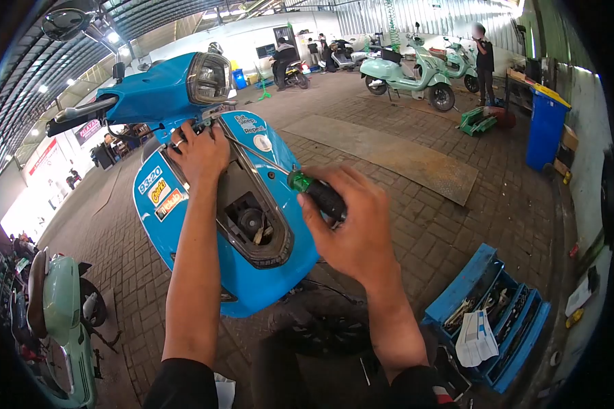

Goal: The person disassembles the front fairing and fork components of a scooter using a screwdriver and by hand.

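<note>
Indoors, a right hand (pixel 358 228) is gripping a green-and-black-handled screwdriver (pixel 299 180), which is pointing toward the left hand (pixel 201 153). That hand is curling, half-bent, over the upper front of a blue scooter (pixel 256 290), which is standing just beyond the right hand; whether the left is holding anything is impossible to tell.

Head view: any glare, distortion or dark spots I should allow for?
Head view, edges: straight lines bow, corners go black; head view, left: daylight washes out the opening; head view, centre: left hand, right hand and screwdriver show fairly clearly; head view, bottom: deep shadow hides detail below the blue scooter.
</note>
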Demonstrator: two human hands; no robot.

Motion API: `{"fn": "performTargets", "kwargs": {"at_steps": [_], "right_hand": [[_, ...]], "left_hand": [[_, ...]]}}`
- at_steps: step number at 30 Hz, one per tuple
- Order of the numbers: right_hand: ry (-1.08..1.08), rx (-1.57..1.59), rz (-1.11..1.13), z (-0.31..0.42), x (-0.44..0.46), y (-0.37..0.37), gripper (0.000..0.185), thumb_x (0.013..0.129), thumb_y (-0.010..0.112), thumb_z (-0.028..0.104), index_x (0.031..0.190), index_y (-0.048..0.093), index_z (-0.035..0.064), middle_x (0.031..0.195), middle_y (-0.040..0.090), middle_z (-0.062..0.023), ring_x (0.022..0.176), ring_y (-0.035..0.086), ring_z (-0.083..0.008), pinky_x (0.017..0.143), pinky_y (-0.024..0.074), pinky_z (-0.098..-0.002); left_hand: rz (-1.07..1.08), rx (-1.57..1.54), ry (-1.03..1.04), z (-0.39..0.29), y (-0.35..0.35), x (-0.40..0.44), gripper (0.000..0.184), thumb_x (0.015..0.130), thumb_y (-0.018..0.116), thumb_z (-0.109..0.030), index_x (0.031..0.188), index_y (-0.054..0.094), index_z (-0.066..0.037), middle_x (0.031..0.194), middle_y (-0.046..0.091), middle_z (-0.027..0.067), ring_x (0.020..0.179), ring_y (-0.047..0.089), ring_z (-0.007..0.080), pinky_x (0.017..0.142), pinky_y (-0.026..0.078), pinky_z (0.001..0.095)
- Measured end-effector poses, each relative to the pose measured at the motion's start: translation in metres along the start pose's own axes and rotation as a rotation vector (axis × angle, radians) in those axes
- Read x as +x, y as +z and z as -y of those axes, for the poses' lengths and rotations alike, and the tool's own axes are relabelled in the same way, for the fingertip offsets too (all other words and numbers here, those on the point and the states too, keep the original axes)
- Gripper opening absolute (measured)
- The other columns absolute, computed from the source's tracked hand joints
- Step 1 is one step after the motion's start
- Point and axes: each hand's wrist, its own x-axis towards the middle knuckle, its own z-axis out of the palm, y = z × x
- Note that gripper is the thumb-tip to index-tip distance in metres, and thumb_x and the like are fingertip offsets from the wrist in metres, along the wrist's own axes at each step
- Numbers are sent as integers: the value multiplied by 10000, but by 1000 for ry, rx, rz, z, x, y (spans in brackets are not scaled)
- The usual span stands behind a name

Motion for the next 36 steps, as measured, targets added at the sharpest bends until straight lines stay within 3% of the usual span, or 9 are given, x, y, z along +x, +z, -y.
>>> {"fn": "performTargets", "kwargs": {"at_steps": [3, 5, 11, 16, 27, 30, 32, 36], "right_hand": [[32, -2, 6, 2, -2, 2, 261, 866, 737, 52, 1116, 693, -10, 949, 691, -200, 810, 724, -363, 721, 563, -443], [54, 18, -2, 0, -1, 2, 257, 868, 737, 56, 1113, 693, -11, 951, 691, -204, 806, 723, -366, 718, 562, -447], [50, 12, -15, -6, -1, 3, 268, 885, 737, 69, 1128, 688, -33, 930, 709, -217, 818, 736, -374, 736, 570, -449], [268, 146, 76, -3, -2, -3, 308, 911, 740, 94, 1155, 693, -87, 930, 734, -271, 847, 751, -401, 766, 574, -429], [166, 175, 63, -14, -4, -3, 292, 902, 751, 107, 1149, 718, -44, 961, 737, -249, 863, 747, -382, 766, 564, -414], [98, 119, 53, -15, -3, -2, 282, 887, 755, 96, 1142, 725, -19, 986, 744, -223, 870, 748, -368, 777, 569, -412], [51, 78, 44, -14, -2, -1, 279, 878, 758, 89, 1138, 727, -8, 999, 747, -209, 877, 750, -359, 783, 572, -415], [26, -23, -1, -9, 1, 1, 275, 860, 760, 83, 1122, 721, 9, 1011, 744, -193, 896, 747, -359, 789, 573, -425]], "left_hand": [[-16, -30, 20, 0, -2, -6, 515, 1045, 435, -476, 1259, 777, -156, 1587, 396, 125, 1524, 242, 378, 1230, 121, 623], [-8, -50, 48, -1, -5, -7, 533, 1052, 415, -444, 1262, 765, -102, 1605, 369, 174, 1524, 239, 414, 1243, 130, 635], [16, -52, 45, -3, -9, -6, 539, 1059, 420, -459, 1269, 764, -102, 1611, 367, 162, 1525, 237, 411, 1246, 121, 633], [27, -42, 16, -4, -12, -6, 542, 1051, 436, -469, 1267, 765, -96, 1609, 373, 153, 1528, 228, 412, 1245, 117, 623], [-15, -54, 48, -3, -11, -5, 555, 1033, 462, -471, 1259, 760, -61, 1573, 404, 151, 1501, 257, 418, 1231, 140, 628], [13, -41, 12, -1, -9, -3, 521, 1023, 512, -505, 1248, 773, -115, 1607, 382, 106, 1535, 200, 381, 1233, 95, 633], [22, -40, 46, -3, -15, -6, 568, 1034, 457, -472, 1270, 749, -45, 1585, 393, 157, 1508, 247, 424, 1227, 136, 654], [50, -15, 20, -2, -10, -2, 542, 1014, 504, -499, 1277, 753, -96, 1615, 368, 134, 1539, 195, 400, 1239, 103, 644]]}}
